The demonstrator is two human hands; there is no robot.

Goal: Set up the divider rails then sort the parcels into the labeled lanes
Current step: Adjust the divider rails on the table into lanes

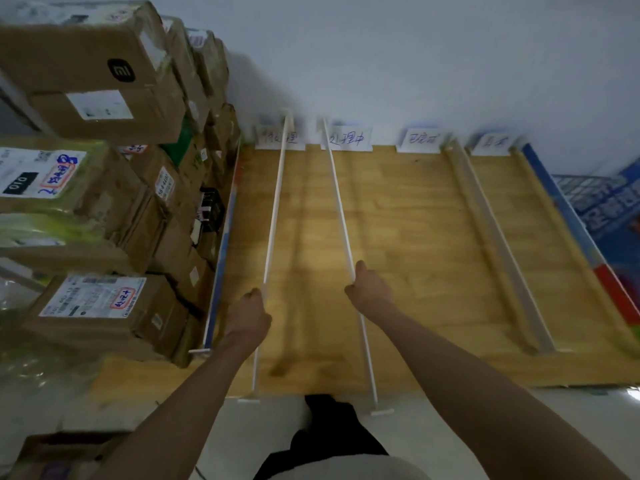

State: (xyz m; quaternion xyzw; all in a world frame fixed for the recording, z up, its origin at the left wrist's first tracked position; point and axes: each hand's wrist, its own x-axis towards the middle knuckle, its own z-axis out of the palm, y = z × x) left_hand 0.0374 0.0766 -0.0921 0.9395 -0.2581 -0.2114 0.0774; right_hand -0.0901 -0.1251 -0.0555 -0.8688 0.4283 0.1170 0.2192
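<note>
Head view: left hand [250,308] curled round left white divider rail [275,209], right hand [367,289] curled round second white divider rail [341,216]; both rails ran from near table edge to wall labels [349,138]. Two more rails [485,230] lay flat on wooden table [408,237], right side. Parcels [104,202] stacked left of table, touching its edge rail. Wall labels blurred, unreadable.

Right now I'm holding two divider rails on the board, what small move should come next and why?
Probably slide the rail in your right hand rightward. Both held rails, left rail in your left hand and right rail, crowd together, and the right rail's far end covers the second label rather than sitting between labels.
</note>
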